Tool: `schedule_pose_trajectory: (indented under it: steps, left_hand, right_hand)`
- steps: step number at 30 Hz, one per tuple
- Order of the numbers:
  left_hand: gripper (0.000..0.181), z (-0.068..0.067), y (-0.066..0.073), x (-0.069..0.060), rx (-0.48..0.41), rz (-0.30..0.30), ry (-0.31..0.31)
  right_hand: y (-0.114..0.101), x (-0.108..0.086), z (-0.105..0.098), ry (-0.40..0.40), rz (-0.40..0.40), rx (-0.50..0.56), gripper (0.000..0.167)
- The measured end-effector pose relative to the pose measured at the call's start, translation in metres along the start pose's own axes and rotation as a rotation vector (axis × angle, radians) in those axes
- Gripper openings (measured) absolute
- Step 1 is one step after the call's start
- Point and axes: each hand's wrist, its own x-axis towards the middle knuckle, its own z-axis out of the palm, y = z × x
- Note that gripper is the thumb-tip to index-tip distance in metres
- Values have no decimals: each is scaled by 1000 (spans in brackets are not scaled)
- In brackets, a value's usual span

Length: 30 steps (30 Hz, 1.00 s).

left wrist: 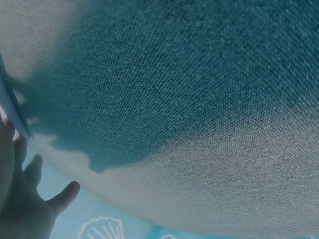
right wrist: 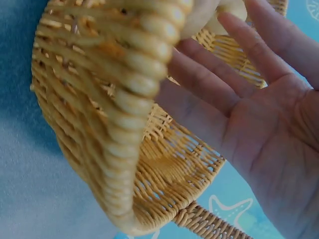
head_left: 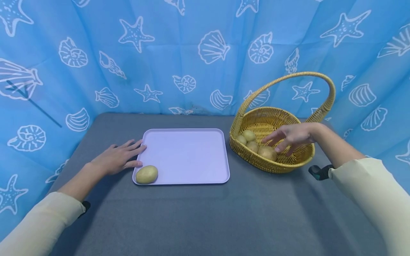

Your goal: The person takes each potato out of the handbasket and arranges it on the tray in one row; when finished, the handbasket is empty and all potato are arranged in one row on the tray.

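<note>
In the head view a lilac tray (head_left: 185, 156) lies on the grey cloth, with one potato (head_left: 147, 174) in its near left corner. My left hand (head_left: 119, 156) rests at the tray's left edge, its straight fingers touching the rim. To the right stands a yellow wicker basket (head_left: 288, 165) holding several potatoes (head_left: 248, 135) at its left side. My right hand (head_left: 293, 137) reaches into the basket with fingers spread beside the nearest potato (head_left: 267, 153). In the right wrist view the palm (right wrist: 269, 124) faces the camera, the fingers partly behind the basket rim (right wrist: 144, 84).
The basket's tall arched handle (head_left: 288, 75) rises over the right hand. A blue curtain (head_left: 179, 64) with white shells and starfish hangs behind and at the sides of the grey-covered table (head_left: 198, 217). In the left wrist view the cloth (left wrist: 189, 99) fills most of the picture.
</note>
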Motion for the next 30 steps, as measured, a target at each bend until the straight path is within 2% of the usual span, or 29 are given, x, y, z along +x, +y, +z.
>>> schedule_pose_trajectory:
  steps: [6, 8, 13, 17, 25, 30]
  left_hand:
    - [75, 3, -1, -1, -18, 12, 26]
    - [75, 3, -2, -1, -19, 7, 17]
    - [74, 3, -2, -1, -31, 1, 0]
    - [74, 3, -2, -1, -35, 13, 22]
    - [75, -1, 1, -2, -40, -1, 0]
    - [74, -3, 2, -2, -30, -2, -11]
  right_hand:
    - [3, 6, -9, -65, 60, 85, 68]
    - [3, 8, -9, -75, 73, 94, 67]
    - [0, 17, -5, -70, 75, 30, 66]
    - [-5, 21, -2, -47, 72, -47, 66]
    - [-10, 20, -3, -46, 53, -116, 65]
    - [-16, 12, -4, -54, 24, -169, 66]
